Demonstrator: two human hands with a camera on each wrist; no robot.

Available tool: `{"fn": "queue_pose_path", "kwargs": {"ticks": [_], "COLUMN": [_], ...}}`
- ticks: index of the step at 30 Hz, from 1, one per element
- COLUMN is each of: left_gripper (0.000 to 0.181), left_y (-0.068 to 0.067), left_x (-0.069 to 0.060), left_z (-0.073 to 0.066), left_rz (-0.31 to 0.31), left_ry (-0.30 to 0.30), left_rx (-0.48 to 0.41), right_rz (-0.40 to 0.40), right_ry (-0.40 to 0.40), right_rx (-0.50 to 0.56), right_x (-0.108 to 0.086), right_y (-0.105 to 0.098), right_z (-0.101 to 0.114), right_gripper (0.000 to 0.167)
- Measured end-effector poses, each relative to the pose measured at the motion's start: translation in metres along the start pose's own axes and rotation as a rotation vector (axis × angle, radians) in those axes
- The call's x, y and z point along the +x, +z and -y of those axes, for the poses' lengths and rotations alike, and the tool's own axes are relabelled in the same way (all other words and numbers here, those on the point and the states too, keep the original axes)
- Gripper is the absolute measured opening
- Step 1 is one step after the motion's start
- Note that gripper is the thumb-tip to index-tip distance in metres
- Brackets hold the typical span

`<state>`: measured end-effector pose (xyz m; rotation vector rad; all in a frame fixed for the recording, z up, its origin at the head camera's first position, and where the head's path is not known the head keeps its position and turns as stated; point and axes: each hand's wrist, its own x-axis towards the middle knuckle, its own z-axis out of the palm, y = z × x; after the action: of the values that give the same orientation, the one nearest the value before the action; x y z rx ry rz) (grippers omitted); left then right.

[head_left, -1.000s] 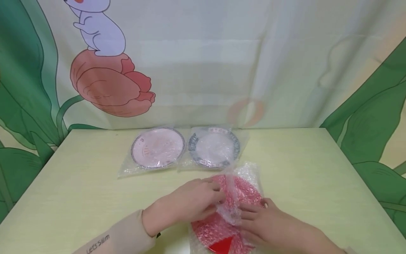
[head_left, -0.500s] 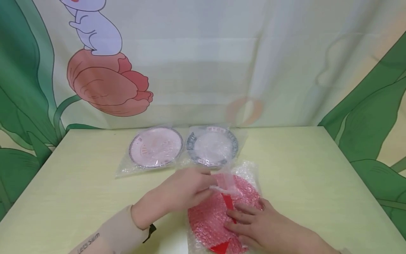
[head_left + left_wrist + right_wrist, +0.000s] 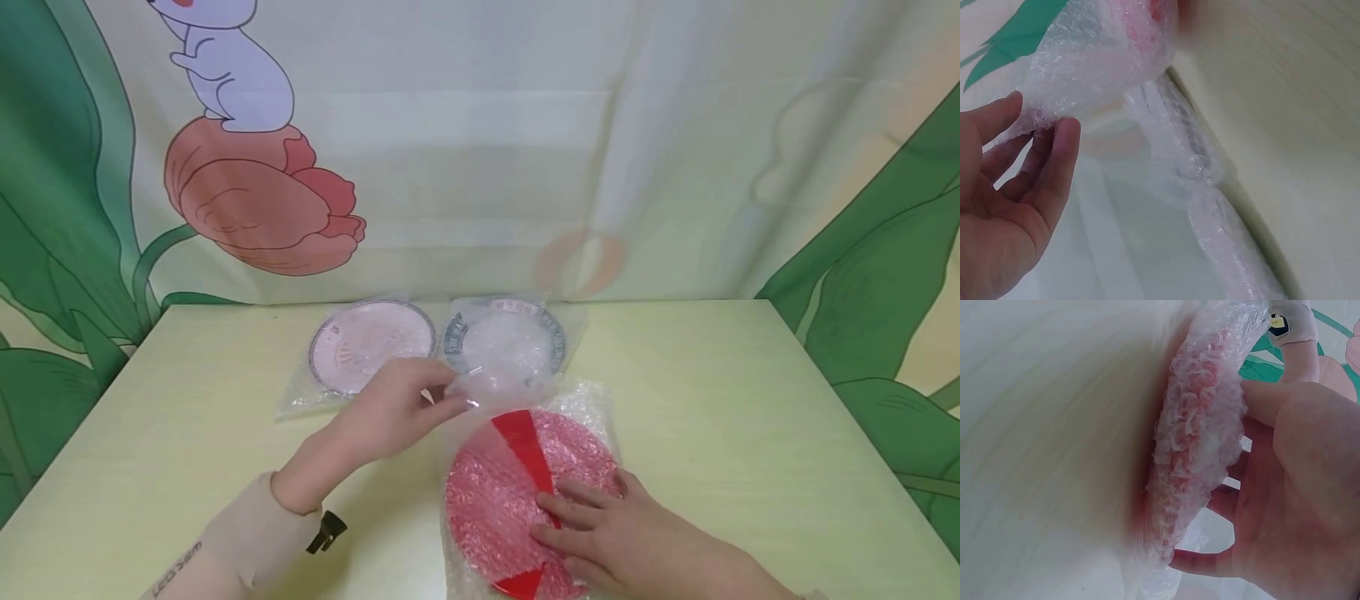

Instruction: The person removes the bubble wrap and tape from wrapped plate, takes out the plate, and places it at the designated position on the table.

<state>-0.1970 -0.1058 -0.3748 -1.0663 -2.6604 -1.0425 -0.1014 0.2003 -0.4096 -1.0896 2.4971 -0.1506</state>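
A round red plate lies near the front of the table, mostly covered by clear bubble wrap. Through a gap in the wrap, a strip of bare red shows across its top. Beyond the plate's far edge my left hand pinches a lifted flap of the wrap between thumb and fingers. My right hand rests on the plate's right side with fingers spread. In the right wrist view, this hand's fingers touch the wrapped edge; parts of them are hidden behind the wrap.
Behind, two more plates lie side by side in bubble wrap: a pinkish one with a dark rim and a white one with a blue-grey patterned border. A printed curtain hangs at the table's back edge.
My left hand has moved up and left, drawing the bubble wrap flap away from the plate's middle and baring a red strip. My right hand has shifted slightly left, then stayed on the plate.
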Motion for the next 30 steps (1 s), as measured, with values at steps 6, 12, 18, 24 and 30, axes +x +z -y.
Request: {"fn": "queue_pose_path", "kwargs": {"ticks": [6, 12, 18, 24, 30], "left_gripper": [0.030, 0.030, 0.031, 0.036, 0.062], "left_y": [-0.001, -0.001, -0.004, -0.004, -0.010], "left_x": [0.004, 0.007, 0.003, -0.001, -0.008], "left_z": [0.011, 0.022, 0.026, 0.024, -0.002], "left_rz": [-0.022, -0.065, -0.104, -0.057, 0.074], "left_ry": [-0.092, -0.188, -0.266, -0.354, -0.423], "left_rx": [0.001, 0.025, 0.043, 0.070, 0.129], "right_rz": [-0.014, -0.035, -0.049, -0.040, -0.027], "right_ry": [0.019, 0.052, 0.068, 0.081, 0.093], "right_rx": [0.029, 0.083, 0.100, 0.096, 0.103], "right_x": [0.000, -0.002, -0.004, -0.004, -0.001], "right_y": [0.000, 0.001, -0.001, -0.002, -0.001], "right_z": [0.002, 0.004, 0.006, 0.005, 0.006], "right_gripper": [0.077, 0.070, 0.070, 0.075, 0.076]}}
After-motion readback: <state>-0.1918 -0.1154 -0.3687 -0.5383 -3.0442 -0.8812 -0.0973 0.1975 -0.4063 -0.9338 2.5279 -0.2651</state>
